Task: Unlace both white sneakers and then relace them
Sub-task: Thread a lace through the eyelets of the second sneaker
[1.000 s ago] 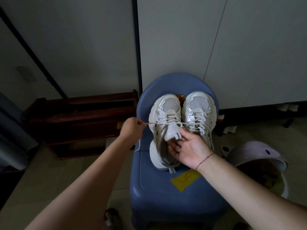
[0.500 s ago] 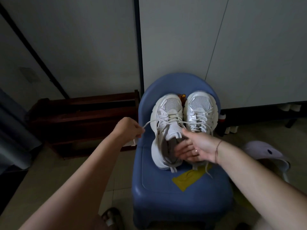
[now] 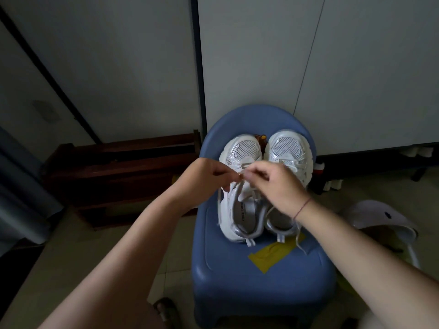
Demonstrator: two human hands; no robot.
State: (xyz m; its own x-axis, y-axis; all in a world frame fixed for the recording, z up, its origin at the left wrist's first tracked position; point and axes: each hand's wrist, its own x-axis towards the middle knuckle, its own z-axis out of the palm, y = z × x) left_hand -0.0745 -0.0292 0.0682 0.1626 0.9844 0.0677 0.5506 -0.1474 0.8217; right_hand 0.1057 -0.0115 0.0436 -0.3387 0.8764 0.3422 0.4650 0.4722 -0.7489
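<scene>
Left hand (image 3: 209, 176) and right hand (image 3: 278, 186) are being held together, fingertips almost touching, both pinched on the lace (image 3: 234, 194) above the left sneaker (image 3: 244, 150). Exact eyelet cannot be told. Likely a crossing is being loosened. The lace is best being gripped close to the eyelet and drawn out gently, one crossing at a time, so the shoe is not being dragged. Right sneaker (image 3: 287, 146) is being left alongside at 3 o'clock, touching, both on the blue stool (image 3: 261, 281).
</scene>
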